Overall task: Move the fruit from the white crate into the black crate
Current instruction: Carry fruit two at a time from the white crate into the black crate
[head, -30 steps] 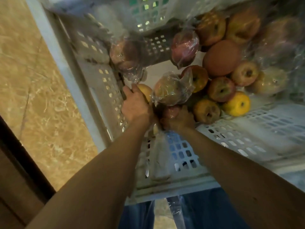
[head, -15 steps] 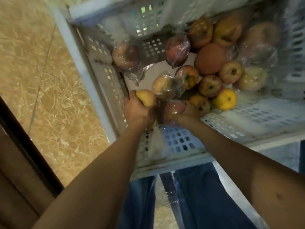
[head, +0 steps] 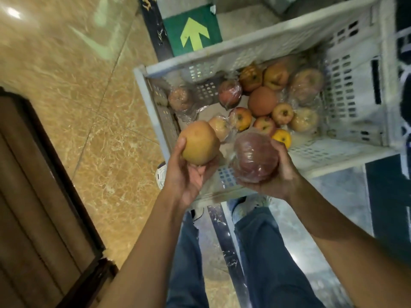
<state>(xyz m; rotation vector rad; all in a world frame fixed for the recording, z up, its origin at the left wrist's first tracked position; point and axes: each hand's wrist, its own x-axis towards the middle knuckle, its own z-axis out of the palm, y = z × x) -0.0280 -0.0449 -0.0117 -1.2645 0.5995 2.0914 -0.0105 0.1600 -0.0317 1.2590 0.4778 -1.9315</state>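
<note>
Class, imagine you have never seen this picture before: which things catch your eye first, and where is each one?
First, the two raised fruits in the middle: a yellow-brown fruit in the left hand and a plastic-wrapped red fruit in the right hand. Behind them, the white crate holds a heap of fruit. At the top, a yellow arrow on green marks the floor.

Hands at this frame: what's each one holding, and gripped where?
Left hand cups a yellow-brown fruit from below, thumb on its left side. Right hand cradles a plastic-wrapped red fruit from underneath and its right side.
</note>
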